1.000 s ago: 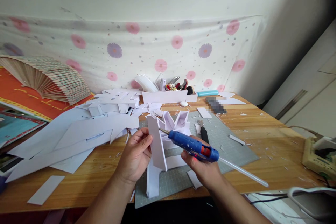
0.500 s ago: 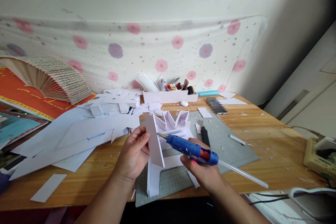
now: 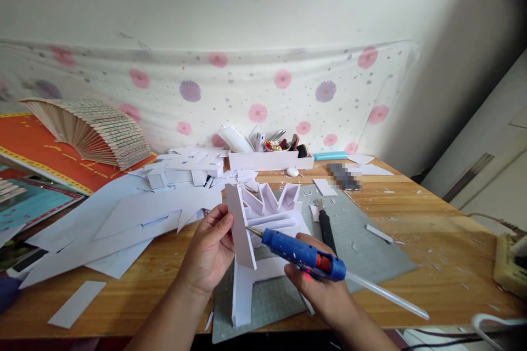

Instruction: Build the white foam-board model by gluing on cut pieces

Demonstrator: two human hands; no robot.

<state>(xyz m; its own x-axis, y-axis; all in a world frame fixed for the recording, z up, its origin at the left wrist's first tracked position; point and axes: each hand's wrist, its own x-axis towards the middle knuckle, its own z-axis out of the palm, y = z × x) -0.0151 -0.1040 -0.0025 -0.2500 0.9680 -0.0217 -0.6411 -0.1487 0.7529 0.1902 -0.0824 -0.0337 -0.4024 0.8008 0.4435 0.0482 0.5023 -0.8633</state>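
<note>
A blue hot glue gun (image 3: 294,248) with a clear glue stick (image 3: 387,293) out of its back is gripped in my right hand (image 3: 319,285). Its metal nozzle points left, at the edge of a white foam board strip (image 3: 241,227). That strip is pinched upright between the thumb and fingers of my left hand (image 3: 214,249). Just behind and below it stands a white board model (image 3: 272,219) with several angled, folded-looking pieces along its top. Whether the strip touches the model is unclear. Under the model lies a grey cutting mat (image 3: 354,263).
A black-handled craft knife (image 3: 326,227) lies on the mat. White board offcuts (image 3: 123,219) spread over the left side. At the back are a white box of tools (image 3: 263,160), a blurred phone (image 3: 343,175) and a folding fan (image 3: 99,134). A power strip (image 3: 508,271) sits at right.
The view has tilted up slightly, so the scene sits lower. Both hands keep their holds, and the nozzle stays near the strip's edge.
</note>
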